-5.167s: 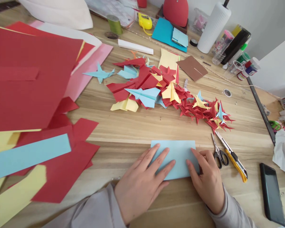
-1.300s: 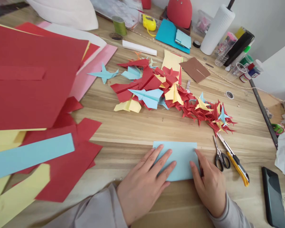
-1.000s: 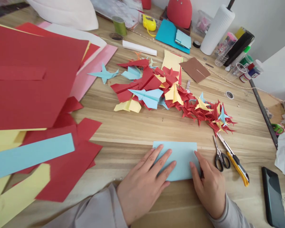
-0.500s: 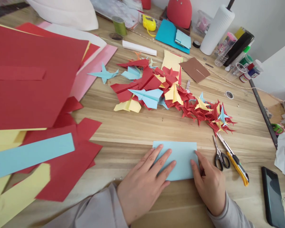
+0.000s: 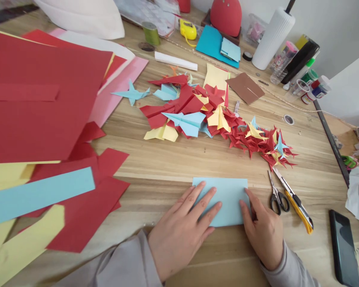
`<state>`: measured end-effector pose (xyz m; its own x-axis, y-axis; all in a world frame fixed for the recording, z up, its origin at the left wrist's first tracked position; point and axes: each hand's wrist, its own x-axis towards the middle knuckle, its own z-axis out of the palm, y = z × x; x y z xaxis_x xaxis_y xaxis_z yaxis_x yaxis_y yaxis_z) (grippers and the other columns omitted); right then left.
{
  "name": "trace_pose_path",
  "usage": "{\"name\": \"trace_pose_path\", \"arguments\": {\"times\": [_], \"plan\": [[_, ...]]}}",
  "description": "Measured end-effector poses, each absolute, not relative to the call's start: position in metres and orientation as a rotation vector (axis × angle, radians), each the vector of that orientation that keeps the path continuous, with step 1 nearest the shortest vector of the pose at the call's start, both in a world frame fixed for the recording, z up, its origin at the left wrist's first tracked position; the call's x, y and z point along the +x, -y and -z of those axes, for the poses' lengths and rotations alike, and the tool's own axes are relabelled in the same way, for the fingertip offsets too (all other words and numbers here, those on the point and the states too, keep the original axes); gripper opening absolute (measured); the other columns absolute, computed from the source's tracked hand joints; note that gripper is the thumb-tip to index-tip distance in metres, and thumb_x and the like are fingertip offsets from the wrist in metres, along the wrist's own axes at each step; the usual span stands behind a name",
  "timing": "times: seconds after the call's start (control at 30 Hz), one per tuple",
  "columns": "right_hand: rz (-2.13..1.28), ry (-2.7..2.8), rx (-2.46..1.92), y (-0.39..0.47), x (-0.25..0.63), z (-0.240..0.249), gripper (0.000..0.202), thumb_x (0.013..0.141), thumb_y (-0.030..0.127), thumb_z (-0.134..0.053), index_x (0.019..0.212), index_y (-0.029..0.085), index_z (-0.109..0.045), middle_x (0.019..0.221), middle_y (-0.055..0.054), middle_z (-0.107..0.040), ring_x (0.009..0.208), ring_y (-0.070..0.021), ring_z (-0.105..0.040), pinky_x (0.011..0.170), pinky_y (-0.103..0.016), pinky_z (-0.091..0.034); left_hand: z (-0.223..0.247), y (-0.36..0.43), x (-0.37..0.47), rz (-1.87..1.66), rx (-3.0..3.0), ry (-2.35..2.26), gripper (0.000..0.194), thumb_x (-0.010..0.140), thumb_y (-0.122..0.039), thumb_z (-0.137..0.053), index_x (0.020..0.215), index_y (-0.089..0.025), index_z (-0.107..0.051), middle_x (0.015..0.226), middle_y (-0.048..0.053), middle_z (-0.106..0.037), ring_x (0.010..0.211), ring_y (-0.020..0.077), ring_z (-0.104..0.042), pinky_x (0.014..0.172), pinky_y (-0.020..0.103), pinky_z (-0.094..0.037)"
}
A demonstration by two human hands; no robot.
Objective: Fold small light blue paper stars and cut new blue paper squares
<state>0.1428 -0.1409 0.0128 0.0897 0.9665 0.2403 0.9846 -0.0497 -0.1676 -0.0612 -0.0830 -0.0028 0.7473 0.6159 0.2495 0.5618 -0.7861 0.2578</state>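
Observation:
A light blue paper rectangle lies flat on the wooden table near its front edge. Spread over its left part is my left hand, fingers apart and pressing the sheet down. At the right edge of the paper, my right hand has its thumb and index finger on the sheet, with the other fingers curled under. Whether those two fingertips pinch the edge or only rest on it is hard to tell. Black-handled scissors and a yellow cutter lie to the right of my right hand.
Folded paper planes and stars in red, yellow and blue are heaped beyond the paper. Large red sheets and a blue strip cover the left side. A phone lies at the right; bottles and a white vase stand behind.

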Motion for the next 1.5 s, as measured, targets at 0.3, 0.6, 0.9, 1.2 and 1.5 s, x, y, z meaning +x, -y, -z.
{"name": "trace_pose_path", "arguments": {"times": [0.3, 0.6, 0.9, 1.2, 1.5], "plan": [[0.063, 1.958, -2.071, 0.1415, 0.1444, -0.0141, 0.033, 0.090, 0.034, -0.046, 0.112, 0.014, -0.061, 0.065, -0.004, -0.065, 0.047, -0.0125, -0.056, 0.050, -0.023, -0.041, 0.0033, 0.0828, -0.0613, -0.489, 2.762, -0.939, 0.041, 0.085, -0.043, -0.050, 0.121, -0.026, -0.055, 0.134, 0.005, -0.049, 0.130, 0.0298, -0.035, 0.103, 0.045, -0.032], [0.137, 2.176, -1.887, 0.1371, 0.1474, -0.0185, 0.043, 0.085, 0.034, -0.052, 0.123, 0.014, -0.051, 0.122, -0.015, -0.056, 0.112, -0.0289, -0.050, 0.090, -0.044, -0.042, 0.0033, 0.0836, -0.0613, -0.463, 2.770, -0.950, 0.042, 0.085, -0.045, -0.048, 0.123, -0.027, -0.053, 0.137, 0.004, -0.046, 0.130, 0.0280, -0.034, 0.105, 0.044, -0.030], [0.129, 2.279, -1.905, 0.1360, 0.1483, -0.0177, 0.041, 0.086, 0.034, -0.051, 0.122, 0.015, -0.052, 0.128, -0.013, -0.053, 0.120, -0.0296, -0.044, 0.095, -0.046, -0.037, 0.0050, 0.0828, -0.0617, -0.477, 2.790, -0.935, 0.042, 0.086, -0.045, -0.046, 0.124, -0.027, -0.052, 0.137, 0.004, -0.046, 0.130, 0.0292, -0.035, 0.104, 0.044, -0.031], [0.145, 2.286, -1.904, 0.1344, 0.1475, -0.0184, 0.040, 0.086, 0.033, -0.050, 0.122, 0.015, -0.052, 0.127, -0.013, -0.054, 0.118, -0.0296, -0.045, 0.096, -0.047, -0.036, 0.0060, 0.0824, -0.0616, -0.486, 2.799, -0.929, 0.042, 0.087, -0.046, -0.044, 0.124, -0.027, -0.051, 0.138, 0.004, -0.045, 0.131, 0.0291, -0.033, 0.103, 0.044, -0.030], [0.150, 2.280, -1.932, 0.1352, 0.1465, -0.0179, 0.039, 0.086, 0.034, -0.051, 0.121, 0.016, -0.053, 0.127, -0.012, -0.054, 0.118, -0.0291, -0.045, 0.097, -0.047, -0.035, 0.0057, 0.0822, -0.0624, -0.493, 2.808, -0.930, 0.043, 0.086, -0.047, -0.045, 0.123, -0.027, -0.052, 0.136, 0.004, -0.047, 0.130, 0.0289, -0.034, 0.103, 0.043, -0.030]]}}
